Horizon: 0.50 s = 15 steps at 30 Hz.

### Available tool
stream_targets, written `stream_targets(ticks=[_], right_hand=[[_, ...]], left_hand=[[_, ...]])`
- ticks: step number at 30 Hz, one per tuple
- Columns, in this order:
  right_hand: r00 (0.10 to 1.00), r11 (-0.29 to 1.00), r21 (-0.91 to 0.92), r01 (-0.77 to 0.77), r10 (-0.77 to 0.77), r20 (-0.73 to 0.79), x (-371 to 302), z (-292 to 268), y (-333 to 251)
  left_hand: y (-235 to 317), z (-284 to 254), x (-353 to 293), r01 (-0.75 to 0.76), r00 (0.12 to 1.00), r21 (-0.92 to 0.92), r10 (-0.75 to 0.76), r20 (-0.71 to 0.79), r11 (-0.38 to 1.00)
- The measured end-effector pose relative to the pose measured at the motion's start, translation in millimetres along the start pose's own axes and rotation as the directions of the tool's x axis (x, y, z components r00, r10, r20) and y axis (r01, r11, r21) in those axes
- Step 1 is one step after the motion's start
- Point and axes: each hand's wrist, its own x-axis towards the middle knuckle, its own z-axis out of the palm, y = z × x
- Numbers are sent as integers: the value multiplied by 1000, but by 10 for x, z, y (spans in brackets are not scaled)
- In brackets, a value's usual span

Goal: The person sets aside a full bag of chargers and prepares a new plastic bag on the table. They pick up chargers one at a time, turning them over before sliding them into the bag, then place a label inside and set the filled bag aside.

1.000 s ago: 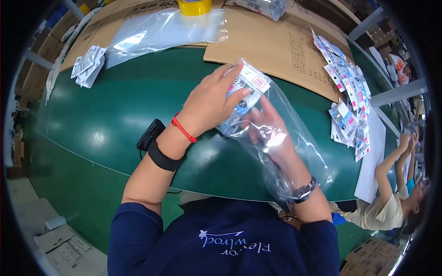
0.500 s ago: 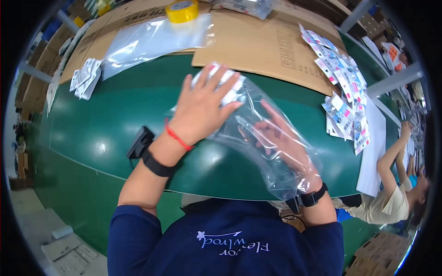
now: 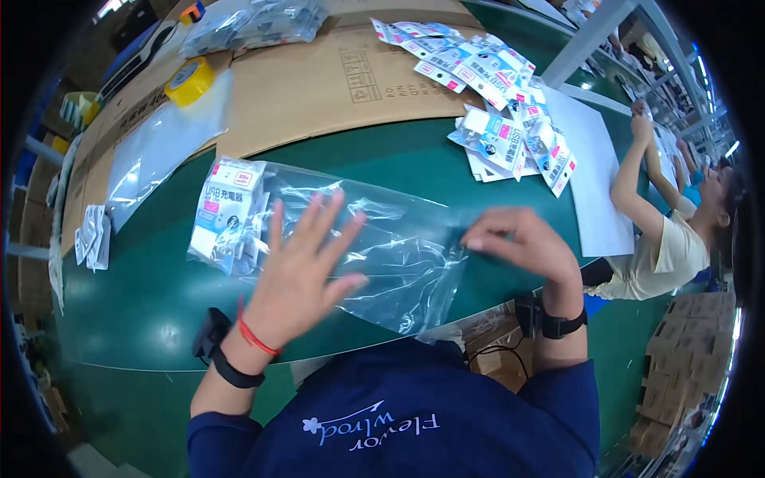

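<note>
A clear plastic bag [image 3: 402, 259] lies across the green table, with white, blue and pink packets [image 3: 223, 209] stacked inside its left end. Over the bag's middle, just right of the packets, my left hand [image 3: 303, 275] is spread flat, slightly blurred; whether it presses on the film I cannot tell. My right hand [image 3: 526, 243] pinches the edge of the bag at its right end, thumb and fingers together. The rest of the bag's right edge hangs loosely toward my body.
A heap of similar packets [image 3: 486, 68] covers the cardboard sheet [image 3: 311, 88] and table at the back right. Yellow tape [image 3: 190, 82] and flat clear bags [image 3: 151, 151] lie back left, near a small packet stack [image 3: 94, 237]. A co-worker [image 3: 665, 215] sits at right.
My right hand has come out from inside the bag and now pinches its edge. The bag lies flatter, its packets farther left in view. My left hand has moved off the packets.
</note>
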Motion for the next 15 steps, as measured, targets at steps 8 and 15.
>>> stream_targets(ticks=[8, 15], right_hand=[[703, 494, -787, -370, -405, -584, 99, -265, 336], [631, 852, -474, 221, -496, -597, 243, -327, -171]], left_hand=[[160, 458, 139, -33, 999, -7, 33, 1, 999], [57, 186, 397, -106, 899, -722, -244, -363, 683]])
